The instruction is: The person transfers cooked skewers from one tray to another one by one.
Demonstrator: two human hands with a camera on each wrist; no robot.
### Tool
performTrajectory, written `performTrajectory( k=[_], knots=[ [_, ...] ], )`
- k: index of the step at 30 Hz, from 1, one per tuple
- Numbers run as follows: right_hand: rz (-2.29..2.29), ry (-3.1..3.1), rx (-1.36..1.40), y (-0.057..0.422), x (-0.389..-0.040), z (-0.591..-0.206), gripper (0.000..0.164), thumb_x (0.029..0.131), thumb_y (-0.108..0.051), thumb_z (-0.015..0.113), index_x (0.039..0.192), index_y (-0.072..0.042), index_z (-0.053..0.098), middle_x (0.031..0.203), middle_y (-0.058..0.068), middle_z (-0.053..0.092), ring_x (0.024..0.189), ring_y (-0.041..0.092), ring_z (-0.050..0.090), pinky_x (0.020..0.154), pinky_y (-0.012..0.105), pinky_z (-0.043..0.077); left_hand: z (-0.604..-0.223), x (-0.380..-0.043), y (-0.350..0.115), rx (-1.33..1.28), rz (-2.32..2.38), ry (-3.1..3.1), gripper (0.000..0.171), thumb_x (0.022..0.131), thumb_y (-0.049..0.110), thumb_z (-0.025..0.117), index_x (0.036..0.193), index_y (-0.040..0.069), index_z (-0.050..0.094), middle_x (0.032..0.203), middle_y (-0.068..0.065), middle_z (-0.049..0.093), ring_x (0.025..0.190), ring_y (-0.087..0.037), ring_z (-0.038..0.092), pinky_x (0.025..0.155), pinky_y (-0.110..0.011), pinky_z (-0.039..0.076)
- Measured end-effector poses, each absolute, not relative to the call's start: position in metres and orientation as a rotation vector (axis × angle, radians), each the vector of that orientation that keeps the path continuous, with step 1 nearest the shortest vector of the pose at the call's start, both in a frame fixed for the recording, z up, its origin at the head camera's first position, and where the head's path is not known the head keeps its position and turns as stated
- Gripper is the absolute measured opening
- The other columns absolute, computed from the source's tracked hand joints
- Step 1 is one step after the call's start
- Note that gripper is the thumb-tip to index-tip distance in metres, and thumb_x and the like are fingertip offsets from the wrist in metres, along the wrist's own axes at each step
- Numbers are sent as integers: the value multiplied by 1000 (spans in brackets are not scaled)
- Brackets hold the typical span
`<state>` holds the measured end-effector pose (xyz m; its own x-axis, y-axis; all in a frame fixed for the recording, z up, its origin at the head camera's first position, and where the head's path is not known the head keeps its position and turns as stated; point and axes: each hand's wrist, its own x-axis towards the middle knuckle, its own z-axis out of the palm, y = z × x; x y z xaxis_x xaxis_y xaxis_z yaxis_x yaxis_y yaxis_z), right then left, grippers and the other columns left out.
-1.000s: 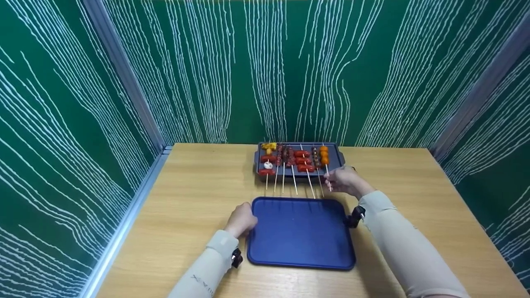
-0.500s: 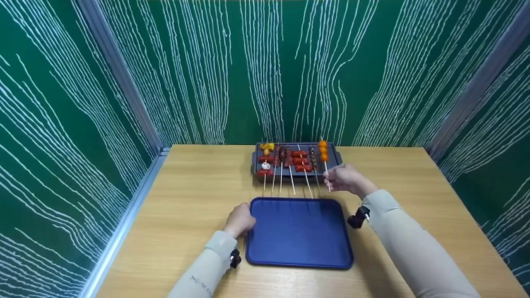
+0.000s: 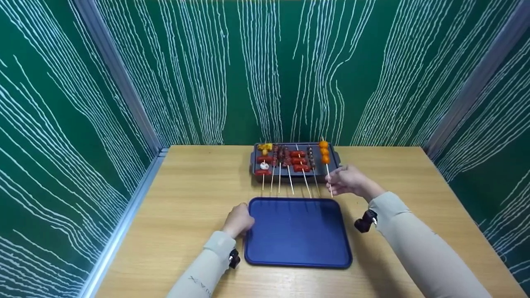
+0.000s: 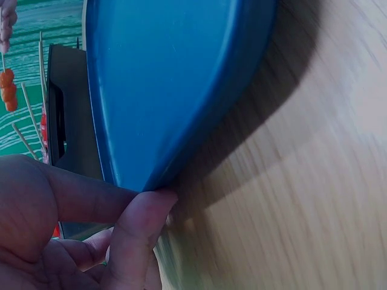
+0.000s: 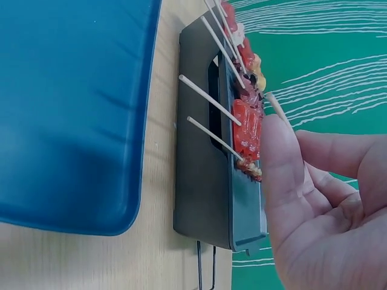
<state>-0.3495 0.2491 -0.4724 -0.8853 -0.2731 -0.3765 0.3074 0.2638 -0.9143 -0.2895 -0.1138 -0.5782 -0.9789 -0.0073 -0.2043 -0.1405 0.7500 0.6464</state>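
My left hand (image 3: 239, 220) pinches the left rim of a blue tray (image 3: 298, 231) between thumb and finger, as the left wrist view shows up close at the tray's edge (image 4: 181, 121). Behind the tray, my right hand (image 3: 348, 181) pinches the lower stick of a skewer of orange balls (image 3: 324, 152). The balls hang above the right part of a dark tabletop grill (image 3: 337, 160). In the right wrist view, the stick's end (image 5: 275, 104) pokes out between thumb and forefinger.
Several other skewers lie on the grill, sticks toward the tray, among them red sausage pieces (image 3: 299, 161), dark meat (image 3: 281, 157) and one with yellow pieces (image 3: 265, 147). A wooden table (image 3: 186, 186) carries everything. Green walls (image 3: 198, 82) with white lines stand behind and beside.
The orange-ball skewer has risen off the grill and come slightly toward the person, held in my right hand. My left hand stays on the tray's rim.
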Motion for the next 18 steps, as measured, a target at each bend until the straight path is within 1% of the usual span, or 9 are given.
performTrajectory(
  k=[6, 8, 12, 13, 18],
  knots=[
    [-1637, 2077, 29, 253, -342, -468, 13, 106, 3, 53, 103, -1, 66, 82, 4, 73, 67, 12, 71, 69, 28, 67, -579, -289, -114, -109, 1047, 2761, 20, 88, -4, 57, 107, -4, 64, 94, -20, 68, 50, -22, 59, 36, -30, 47],
    [-1625, 2088, 19, 255, -339, -467, 13, 105, 2, 54, 102, -1, 67, 81, 4, 73, 67, 12, 71, 69, 28, 68, -579, -290, -114, -105, 1033, 2770, 19, 88, -4, 57, 106, -4, 64, 94, -21, 69, 48, -21, 59, 36, -30, 48],
    [-1608, 2108, 0, 258, -334, -466, 11, 104, 2, 56, 102, 0, 66, 81, 4, 73, 65, 12, 70, 68, 28, 67, -577, -290, -114, -102, 1016, 2779, 18, 87, -3, 57, 103, -5, 65, 93, -23, 71, 44, -22, 60, 36, -32, 49],
    [-1604, 2109, -8, 258, -332, -466, 10, 104, 1, 56, 102, 0, 66, 81, 4, 73, 66, 12, 70, 68, 27, 67, -583, -293, -115, -82, 1005, 2792, 18, 87, -3, 56, 103, -5, 65, 93, -24, 71, 44, -23, 61, 36, -32, 49],
    [-1581, 2126, -23, 259, -324, -467, 12, 104, 3, 55, 102, 0, 66, 81, 6, 73, 67, 13, 71, 69, 29, 68, -581, -293, -115, -96, 1017, 2786, 19, 86, -3, 57, 102, -7, 64, 95, -26, 70, 48, -26, 64, 39, -35, 54]
  ],
)
